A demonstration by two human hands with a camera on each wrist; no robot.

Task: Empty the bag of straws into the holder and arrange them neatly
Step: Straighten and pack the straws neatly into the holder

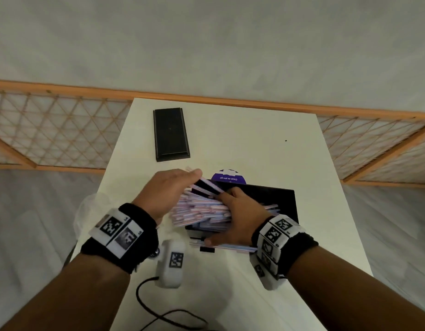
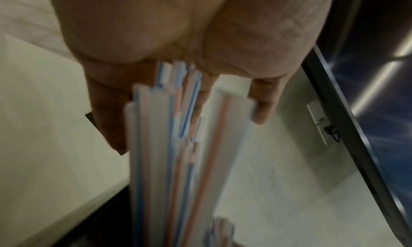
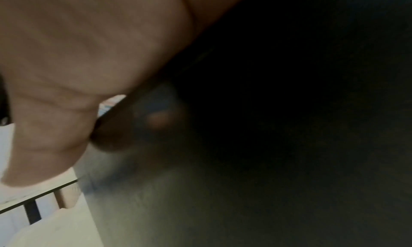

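Pressing flat against the left ends of the straws (image 1: 201,209), the left hand (image 1: 168,192) sits just left of centre in the head view, fingers straight and together; the left wrist view shows those straight fingers (image 2: 263,108) spread behind the striped straw ends. The right hand (image 1: 240,218) lies on top of the pile at centre, fingers curled down over it and thumb at the near edge, gripping the bundle. The straws lie sideways in a thick untidy stack in the black holder (image 1: 283,201), their left ends sticking out past its left edge; a few lie under the right thumb on the white table (image 1: 254,134). A crumpled clear bag (image 1: 87,206) rests at the table's left edge. A black lid (image 1: 170,133) lies toward the upper middle, well apart from the holder. The right wrist view is mostly dark
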